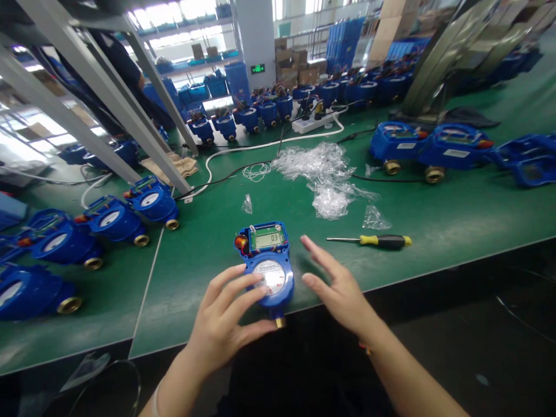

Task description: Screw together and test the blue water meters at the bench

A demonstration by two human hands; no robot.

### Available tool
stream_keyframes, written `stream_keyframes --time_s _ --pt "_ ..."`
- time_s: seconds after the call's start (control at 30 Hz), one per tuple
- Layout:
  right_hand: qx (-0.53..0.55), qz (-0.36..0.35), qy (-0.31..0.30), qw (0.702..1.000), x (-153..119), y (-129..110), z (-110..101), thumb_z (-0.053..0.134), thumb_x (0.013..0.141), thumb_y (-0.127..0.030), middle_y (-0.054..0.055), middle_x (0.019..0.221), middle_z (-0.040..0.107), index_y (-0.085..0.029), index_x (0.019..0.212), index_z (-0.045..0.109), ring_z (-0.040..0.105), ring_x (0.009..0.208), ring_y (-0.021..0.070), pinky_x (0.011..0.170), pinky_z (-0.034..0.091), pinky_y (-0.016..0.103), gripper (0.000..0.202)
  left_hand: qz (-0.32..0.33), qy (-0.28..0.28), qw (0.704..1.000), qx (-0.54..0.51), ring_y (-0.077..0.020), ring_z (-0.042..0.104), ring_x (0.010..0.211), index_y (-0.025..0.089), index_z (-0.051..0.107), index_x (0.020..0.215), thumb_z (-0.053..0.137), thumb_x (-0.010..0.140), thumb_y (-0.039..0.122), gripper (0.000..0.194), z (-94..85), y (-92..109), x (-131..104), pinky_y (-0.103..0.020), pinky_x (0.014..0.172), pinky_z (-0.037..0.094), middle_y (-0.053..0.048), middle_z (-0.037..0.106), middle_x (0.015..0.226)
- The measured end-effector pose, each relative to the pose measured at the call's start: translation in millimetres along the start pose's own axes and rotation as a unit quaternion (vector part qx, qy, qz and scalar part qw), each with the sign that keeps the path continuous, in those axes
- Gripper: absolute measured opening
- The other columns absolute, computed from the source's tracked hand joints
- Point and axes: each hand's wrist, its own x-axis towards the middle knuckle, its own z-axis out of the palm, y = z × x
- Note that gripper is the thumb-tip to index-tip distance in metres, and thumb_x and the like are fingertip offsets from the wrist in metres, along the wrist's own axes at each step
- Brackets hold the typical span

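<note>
A blue water meter (285,292) lies at the near edge of the green bench. Its electronics housing is uncovered, showing a circuit board with a lit display (266,238) and a wrapped orange cylinder (241,243) beside it. My left hand (223,315) grips the meter from the left, fingers over the round dial and thumb by the brass fitting (280,322). To the right of the meter, my right hand (341,286) hovers with thumb and fingers apart, holding nothing. Further right rests a yellow and black screwdriver (384,241), its tip toward the meter.
Crumpled clear plastic bags (324,168) lie beyond the meter. Several blue meters (115,220) line the left side; two more (454,147) stand at right near loose blue covers (530,159). A white power strip (315,121) and cables cross the back. Metal posts (143,133) rise at left.
</note>
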Motion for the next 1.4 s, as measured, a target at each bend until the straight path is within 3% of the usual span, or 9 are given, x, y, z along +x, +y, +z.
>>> stream_keyframes --time_s 0.13,0.2,0.33,0.47,0.67,0.87,1.07,1.23,1.4 --pt "-0.333 -0.073 0.169 0.925 3.0 52.8 -75.3 0.054 0.097 -0.047 0.021 0.143 0.057 -0.013 0.133 0.064 0.045 0.14 0.0364 0.115 0.035 0.06 0.05 0.052 -0.044 0.997 0.034 -0.0236 0.054 0.126 0.017 0.06 0.125 0.076 0.085 0.029 0.045 1.6 -7.7 1.4 -0.042 0.116 0.037 -0.009 0.068 0.123" --pt "-0.445 -0.063 0.178 0.875 2.4 80.4 -107.2 0.048 0.098 -0.046 0.025 0.132 0.062 -0.01 0.127 0.067 0.047 0.134 0.0416 0.107 0.04 0.064 0.05 0.075 -0.055 0.995 0.04 -0.0215 0.056 0.126 0.017 0.059 0.127 0.071 0.089 0.022 0.04 2.3 -9.6 2.4 -0.043 0.119 0.035 -0.008 0.069 0.123" --pt "-0.517 -0.067 0.15 0.84 -1.3 103.2 -133.3 0.04 0.101 -0.051 0.018 0.098 0.067 -0.014 0.117 0.072 0.06 0.095 0.0349 0.082 0.051 0.052 0.051 0.082 -0.046 0.995 0.046 -0.02 0.059 0.126 0.015 0.057 0.129 0.067 0.091 0.018 0.04 8.2 -10.1 5.2 -0.041 0.118 0.04 -0.009 0.069 0.125" --pt "-0.52 -0.106 0.2 0.823 -5.6 82.8 -118.5 0.042 0.101 -0.05 0.019 0.107 0.065 -0.016 0.115 0.069 0.057 0.105 0.0365 0.086 0.048 0.052 0.046 0.052 -0.005 0.997 0.052 -0.0224 0.065 0.119 0.017 0.058 0.128 0.067 0.091 0.022 0.039 18.8 -14.3 12.5 -0.044 0.111 0.05 -0.011 0.071 0.122" --pt "-0.378 -0.171 0.27 0.869 -7.9 40.6 -96.6 0.052 0.099 -0.037 0.018 0.117 0.064 -0.017 0.121 0.059 0.058 0.116 0.0335 0.101 0.045 0.053 0.031 0.066 -0.036 0.997 0.017 -0.0264 0.061 0.127 0.018 0.059 0.127 0.069 0.09 0.026 0.04 22.0 -23.6 26.4 -0.051 0.115 0.045 -0.015 0.066 0.132" --pt "-0.208 -0.082 0.343 0.912 -18.4 15.3 -88.7 0.059 0.094 -0.041 0.014 0.109 0.067 -0.02 0.12 0.059 0.068 0.092 0.0271 0.082 0.056 0.044 0.033 0.083 -0.082 0.993 -0.019 -0.0258 0.063 0.122 0.018 0.056 0.122 0.07 0.088 0.024 0.037 10.2 -28.6 41.7 -0.05 0.11 0.048 -0.014 0.068 0.127" --pt "-0.02 0.046 0.126 0.991 -52.7 0.1 -50.6 0.053 0.097 -0.04 0.001 0.079 0.066 -0.022 0.116 0.06 0.055 0.052 0.0135 0.053 0.049 0.028 0.027 -0.017 -0.231 0.973 -0.003 -0.0253 0.065 0.09 0.019 0.057 0.101 0.082 0.071 0.039 0.044 -20.2 -40.0 98.5 -0.04 0.083 0.053 -0.007 0.068 0.096" --pt "-0.007 0.129 0.024 0.991 -76.2 0.2 -13.3 0.054 0.096 -0.044 0.001 0.075 0.067 -0.022 0.104 0.064 0.059 0.053 0.0149 0.053 0.048 0.027 0.026 -0.071 -0.328 0.942 -0.011 -0.0205 0.059 0.074 0.021 0.054 0.095 0.079 0.07 0.049 0.045 -31.1 -48.6 131.6 -0.031 0.064 0.042 -0.002 0.062 0.085" --pt "-0.002 0.13 -0.011 0.991 -81.9 0.3 3.9 0.051 0.097 -0.042 0.002 0.082 0.07 -0.021 0.102 0.065 0.065 0.063 0.017 0.059 0.05 0.028 0.026 -0.054 -0.333 0.941 -0.02 -0.0199 0.058 0.076 0.021 0.053 0.094 0.077 0.069 0.043 0.04 -27.2 -44.5 132.6 -0.03 0.065 0.04 -0.001 0.06 0.084"
